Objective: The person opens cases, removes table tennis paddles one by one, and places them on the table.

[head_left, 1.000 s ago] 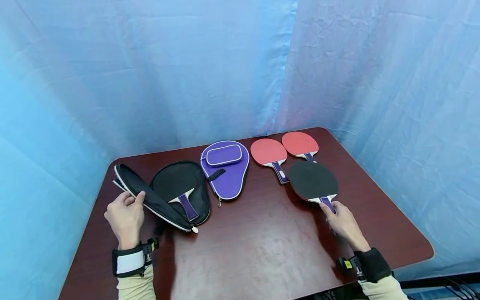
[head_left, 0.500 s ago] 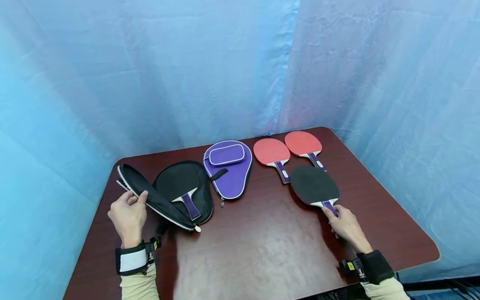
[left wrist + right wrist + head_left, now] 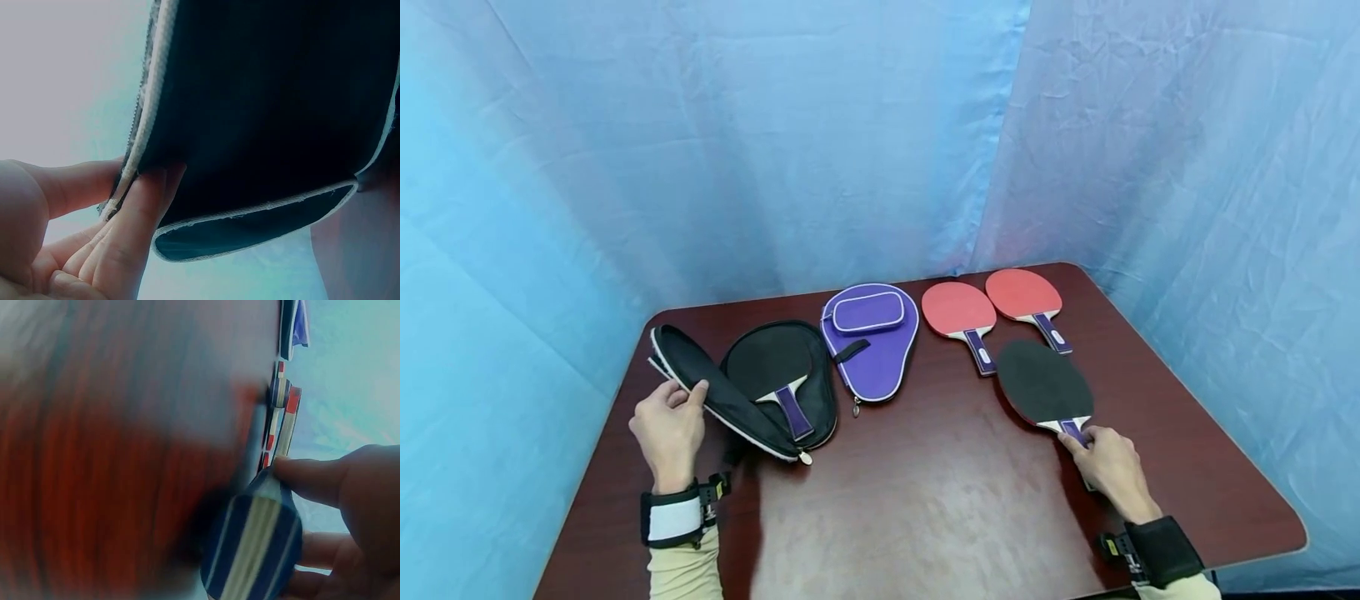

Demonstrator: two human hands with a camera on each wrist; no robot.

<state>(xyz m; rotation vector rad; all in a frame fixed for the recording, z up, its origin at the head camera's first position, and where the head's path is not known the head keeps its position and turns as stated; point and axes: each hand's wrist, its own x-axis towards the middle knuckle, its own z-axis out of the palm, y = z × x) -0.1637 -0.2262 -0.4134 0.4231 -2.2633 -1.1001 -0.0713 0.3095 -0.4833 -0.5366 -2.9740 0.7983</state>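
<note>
My left hand pinches the edge of the raised flap of a zip-up paddle case lying wide open; in the left wrist view the flap's dark lining with white piping fills much of the picture. Inside the case lies a table tennis paddle, black face up, its purple handle towards me. My right hand grips another black-faced paddle by its handle. Seen from the right wrist, the handle's striped butt is near the camera, and the blade is hidden behind it.
A zipped purple paddle case with a small pocket lies right of the open one. Two red-faced paddles rest at the back right of the brown table. Blue curtains hang close behind and at both sides.
The right hand has drawn its paddle slightly towards me, baring the rear red paddle's handle. My left hand keeps its pinch on the flap. The head view has shifted a little.
</note>
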